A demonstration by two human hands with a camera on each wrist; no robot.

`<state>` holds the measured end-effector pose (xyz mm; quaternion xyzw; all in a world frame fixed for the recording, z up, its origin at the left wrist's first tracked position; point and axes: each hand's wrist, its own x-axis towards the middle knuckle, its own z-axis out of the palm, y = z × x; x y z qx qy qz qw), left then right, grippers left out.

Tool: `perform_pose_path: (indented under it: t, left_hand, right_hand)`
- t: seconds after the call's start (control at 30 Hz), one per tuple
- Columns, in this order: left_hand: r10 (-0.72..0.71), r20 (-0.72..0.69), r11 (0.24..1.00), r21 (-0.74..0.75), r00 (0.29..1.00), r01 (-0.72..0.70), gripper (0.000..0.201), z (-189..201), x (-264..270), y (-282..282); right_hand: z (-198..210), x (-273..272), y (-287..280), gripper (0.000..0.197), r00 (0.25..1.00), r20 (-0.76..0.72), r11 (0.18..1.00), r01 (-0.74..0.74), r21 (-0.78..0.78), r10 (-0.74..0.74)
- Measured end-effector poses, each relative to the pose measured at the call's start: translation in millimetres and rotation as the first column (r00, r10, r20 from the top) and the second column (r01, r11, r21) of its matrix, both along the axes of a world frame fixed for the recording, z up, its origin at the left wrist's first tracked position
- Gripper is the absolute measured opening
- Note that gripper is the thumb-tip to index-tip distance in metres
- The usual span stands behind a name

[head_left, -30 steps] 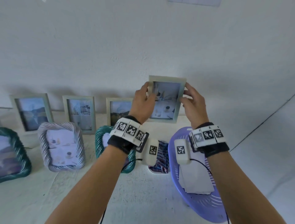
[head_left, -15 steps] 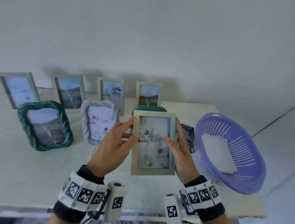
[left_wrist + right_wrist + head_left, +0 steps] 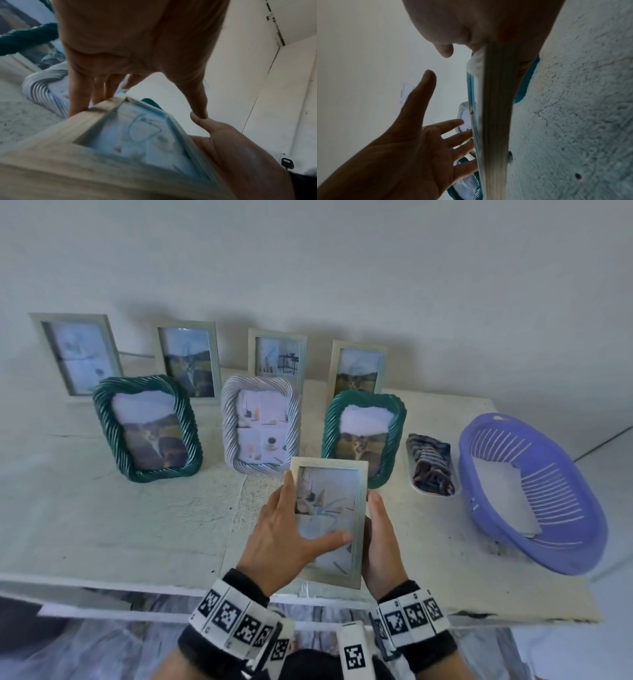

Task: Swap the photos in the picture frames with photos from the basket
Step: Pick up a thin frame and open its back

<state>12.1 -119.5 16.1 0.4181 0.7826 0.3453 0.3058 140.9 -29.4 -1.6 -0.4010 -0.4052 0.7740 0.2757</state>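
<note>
I hold a pale wooden picture frame [image 3: 329,487] [image 3: 137,142] [image 3: 494,121] face up, just above the table near its front edge. Behind its glass is a pale photo of a plant. My right hand [image 3: 382,542] [image 3: 488,20] grips the frame's right edge, thumb in front and fingers behind. My left hand [image 3: 281,539] [image 3: 402,148] lies against the left edge with its fingers straight and spread, the thumb stretched out over the glass. The purple basket [image 3: 582,535] at the right holds white photo sheets [image 3: 503,494].
Two green rope frames [image 3: 147,426] [image 3: 366,426] and a white rope frame [image 3: 260,422] stand mid-table. Several pale frames [image 3: 186,357] lean on the wall behind. A striped cloth [image 3: 431,463] lies in a white dish beside the basket.
Both hands brought the frame down from in front of the wall to just above the table's front. My left hand went from gripping the edge to lying flat with fingers spread.
</note>
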Motion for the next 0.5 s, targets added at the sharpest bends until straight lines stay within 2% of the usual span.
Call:
perform_pose_path:
  t: [0.13,0.3,0.37,0.43,0.5]
  left_hand:
    - [0.046,0.114,0.999,0.02,0.992,-0.048,0.14,-0.8,4.7,5.8]
    - [0.039,0.197,0.992,0.106,0.98,-0.061,0.135,0.4,1.3,8.2]
    - [-0.003,0.25,0.99,0.14,0.968,-0.033,0.134,-0.6,-2.6,6.8]
    - [-0.07,0.315,0.989,0.146,0.946,0.025,0.134,0.3,-2.7,3.8]
    - [-0.123,0.377,0.984,0.166,0.918,0.064,0.132,-0.9,-3.3,-0.2]
  right_hand:
    - [5.2,-3.3,-3.5,0.049,0.997,-0.065,0.999,-0.036,-0.002,0.035]
    - [3.0,-14.3,-1.8,0.063,0.992,-0.125,0.992,-0.001,-0.127,-0.015]
    - [1.6,-16.2,0.3,0.064,0.983,-0.179,0.983,-0.056,-0.176,0.024]
    - [1.9,-16.1,1.5,0.055,0.974,-0.202,0.981,-0.129,-0.146,0.098]
    - [0.1,-14.7,5.2,0.041,0.987,-0.099,0.991,-0.13,-0.04,0.126]
